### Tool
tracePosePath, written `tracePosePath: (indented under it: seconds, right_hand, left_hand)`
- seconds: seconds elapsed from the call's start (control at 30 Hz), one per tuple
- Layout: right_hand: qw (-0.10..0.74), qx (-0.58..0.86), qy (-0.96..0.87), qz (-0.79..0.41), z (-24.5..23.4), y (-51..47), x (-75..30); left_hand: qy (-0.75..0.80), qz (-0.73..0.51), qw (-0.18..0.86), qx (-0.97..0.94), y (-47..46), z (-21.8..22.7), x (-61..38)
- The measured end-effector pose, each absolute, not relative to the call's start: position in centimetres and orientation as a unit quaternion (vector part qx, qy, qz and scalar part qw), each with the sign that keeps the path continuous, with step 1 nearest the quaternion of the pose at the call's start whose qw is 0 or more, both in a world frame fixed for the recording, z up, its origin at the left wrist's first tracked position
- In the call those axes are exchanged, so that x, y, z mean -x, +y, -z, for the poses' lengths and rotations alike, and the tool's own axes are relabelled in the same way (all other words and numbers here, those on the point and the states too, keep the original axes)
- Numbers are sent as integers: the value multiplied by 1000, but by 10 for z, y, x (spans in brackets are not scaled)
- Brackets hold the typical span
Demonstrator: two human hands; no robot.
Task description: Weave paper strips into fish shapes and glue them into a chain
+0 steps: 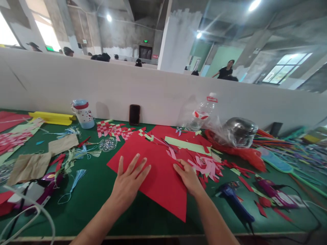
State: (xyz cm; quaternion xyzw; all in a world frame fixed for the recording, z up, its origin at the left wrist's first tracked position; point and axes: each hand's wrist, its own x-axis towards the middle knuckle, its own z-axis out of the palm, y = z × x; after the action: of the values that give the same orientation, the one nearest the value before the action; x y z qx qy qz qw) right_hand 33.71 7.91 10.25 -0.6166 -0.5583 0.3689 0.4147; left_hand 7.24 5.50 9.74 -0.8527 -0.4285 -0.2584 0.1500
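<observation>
A large red paper sheet [158, 170] lies on the green table [102, 190]. My left hand [129, 182] rests flat on the sheet's left part, fingers spread and open. My right hand [187, 175] lies on the sheet's right side with fingers curled at its upper edge, beside a heap of pink and red paper strips [206, 166]. I cannot make out anything held in it. A light green strip [186, 144] and thin scissors [167, 143] lie on more red paper just beyond.
A mug [83, 114], a phone [134, 114], a plastic bottle [201, 114] and a steel bowl [241, 131] stand along the white partition [153, 88]. Glue guns [235, 200] lie right and left. Woven paper pieces [113, 129], tassels and brown cloth scraps cover the left side.
</observation>
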Motion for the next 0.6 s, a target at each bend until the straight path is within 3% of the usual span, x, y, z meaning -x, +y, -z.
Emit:
tracePosePath:
  seconds: [0.3, 0.47, 0.6]
  right_hand:
    - [371, 604, -561, -428, -88, 72, -345]
    - [411, 614, -563, -371, -86, 79, -358]
    - [505, 632, -526, -262, -94, 80, -363]
  left_hand:
    - [-442, 255, 156, 846, 25, -56, -49]
    - [-484, 257, 140, 824, 15, -42, -37]
    - [-508, 250, 113, 816, 12, -30, -35]
